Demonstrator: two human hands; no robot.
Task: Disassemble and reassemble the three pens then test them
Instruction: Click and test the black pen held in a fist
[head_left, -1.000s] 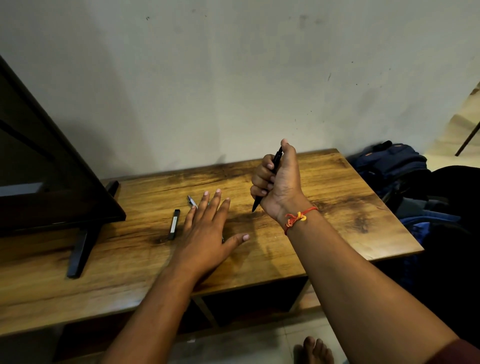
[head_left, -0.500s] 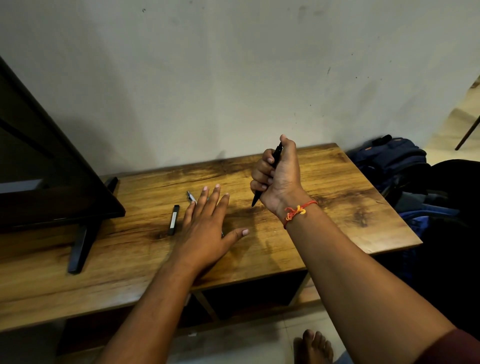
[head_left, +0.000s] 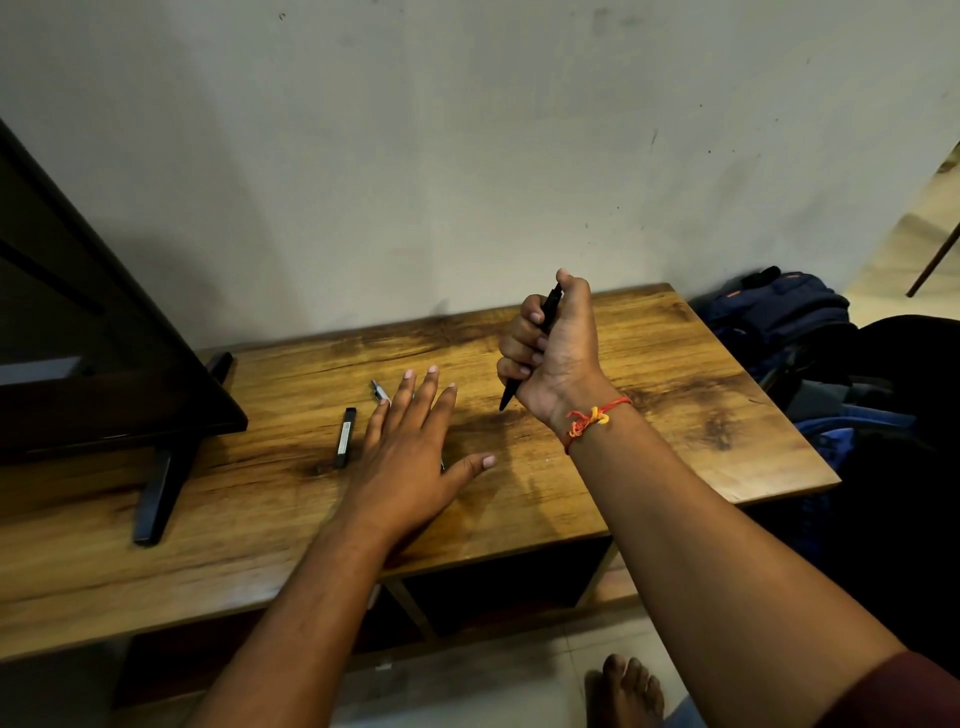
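Lower centre: left hand (head_left: 410, 457) is spread flat over the desk (head_left: 675, 415), fingers straight, covering most of a silver-tipped pen (head_left: 376, 389). 1 black pen piece (head_left: 345, 437) lies just left of it. Centre: right hand (head_left: 558, 353) is fisted round a black pen (head_left: 549, 307), tip down near the wood.

Risks: a sliding palm could roll the covered pen or knock the loose piece. The fist grip looks coarse, so a test stroke may mark the desk.

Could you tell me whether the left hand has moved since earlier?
No: the left hand sits just as close to the black pen piece as before.
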